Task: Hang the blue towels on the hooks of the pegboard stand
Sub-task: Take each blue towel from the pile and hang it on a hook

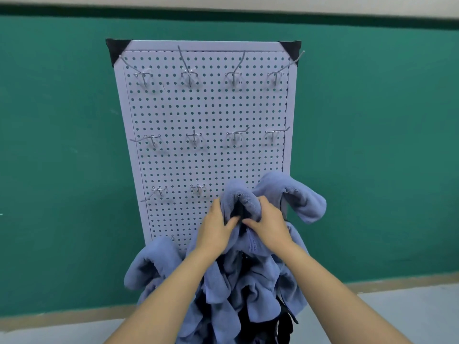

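Left hand [216, 229] and right hand [270, 225] meet just below frame centre, thumbs nearly touching, each pinching a fold of the blue towel [249, 200]. Bare forearms enter from 7 and 5 o'clock and converge upward. Wrists straight, backs of hands showing.

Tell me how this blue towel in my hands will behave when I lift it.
Probably floppy: the blue towel bunches into folds where the left hand and right hand pinch it. Likely to sag, like the neighbouring towel drooping in a loop.
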`<state>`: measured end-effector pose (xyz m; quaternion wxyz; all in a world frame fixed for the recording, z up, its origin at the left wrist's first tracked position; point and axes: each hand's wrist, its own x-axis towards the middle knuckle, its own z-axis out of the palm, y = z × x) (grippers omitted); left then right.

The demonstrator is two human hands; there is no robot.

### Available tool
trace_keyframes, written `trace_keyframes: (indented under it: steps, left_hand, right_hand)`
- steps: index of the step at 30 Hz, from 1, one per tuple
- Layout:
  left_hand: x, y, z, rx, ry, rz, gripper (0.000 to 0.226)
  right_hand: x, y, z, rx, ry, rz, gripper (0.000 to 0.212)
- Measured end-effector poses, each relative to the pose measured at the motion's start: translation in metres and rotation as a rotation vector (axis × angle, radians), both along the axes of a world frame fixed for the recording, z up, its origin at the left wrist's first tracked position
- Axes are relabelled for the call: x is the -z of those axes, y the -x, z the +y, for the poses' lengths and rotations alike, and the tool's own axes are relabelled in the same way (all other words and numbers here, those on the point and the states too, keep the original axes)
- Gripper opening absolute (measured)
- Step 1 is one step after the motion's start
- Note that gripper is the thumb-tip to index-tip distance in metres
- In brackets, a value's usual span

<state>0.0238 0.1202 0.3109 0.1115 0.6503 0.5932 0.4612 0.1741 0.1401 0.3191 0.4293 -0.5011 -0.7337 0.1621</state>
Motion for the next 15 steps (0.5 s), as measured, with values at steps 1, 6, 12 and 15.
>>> trace_keyframes:
  steps: [1,6,12,15]
  left_hand:
    - [0.004,0.001,-0.003,0.025,-0.023,-0.025,0.031]
    - [0.017,0.010,-0.034,0.042,0.000,-0.049,0.039]
    - [0.043,0.009,-0.099,-0.040,0.100,0.005,0.043]
    - [0.076,0.005,-0.129,-0.021,0.213,0.010,0.037]
  right_hand:
    - [0.004,-0.002,-0.003,-0.021,-0.021,0.019,0.037]
    - [0.016,-0.017,-0.034,-0.025,-0.036,-0.022,0.058]
    - [0.047,-0.036,-0.101,-0.010,0.091,-0.093,0.048]
    - [0.088,-0.042,-0.135,-0.049,0.180,-0.127,0.037]
